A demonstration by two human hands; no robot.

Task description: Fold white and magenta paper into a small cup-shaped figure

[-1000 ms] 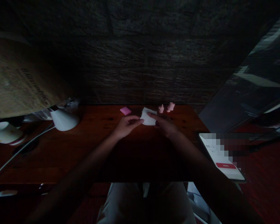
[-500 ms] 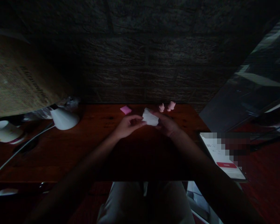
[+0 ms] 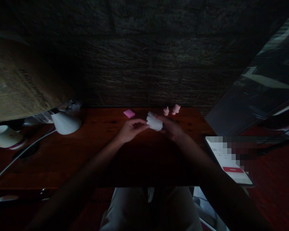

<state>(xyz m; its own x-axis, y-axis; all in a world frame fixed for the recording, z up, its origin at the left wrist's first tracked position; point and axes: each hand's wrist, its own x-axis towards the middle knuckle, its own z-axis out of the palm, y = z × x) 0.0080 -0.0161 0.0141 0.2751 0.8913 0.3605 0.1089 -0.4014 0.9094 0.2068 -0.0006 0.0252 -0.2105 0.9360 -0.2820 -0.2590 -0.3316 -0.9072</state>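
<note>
Between my two hands, above the table, is a small white piece [image 3: 155, 122] with a wavy upper edge; whether it is clay or paper I cannot make out. My left hand [image 3: 132, 130] pinches its left edge between thumb and fingertips. From the right side, my right hand [image 3: 171, 127] is wrapped round the piece, its fingers partly hidden behind it and in shadow. A flat pink pad-like piece [image 3: 129, 113] lies beyond my left hand. Two pale pink lumpy shapes, a smaller one [image 3: 166, 111] and a larger one [image 3: 176, 109], stand behind my right hand.
The dark wooden table [image 3: 98, 154] meets a brick wall [image 3: 135, 64]. At left are a white cone-shaped object [image 3: 66, 123] with a cable [image 3: 26, 149], a paper cup [image 3: 4, 136] and a brown paper bag [image 3: 21, 77]. A lit tablet [image 3: 231, 162] lies at the right edge.
The white piece has turned slightly in my hands, and its edge now shows more waves. My left fingertips have shifted a little along its left side. The rest looks unchanged.
</note>
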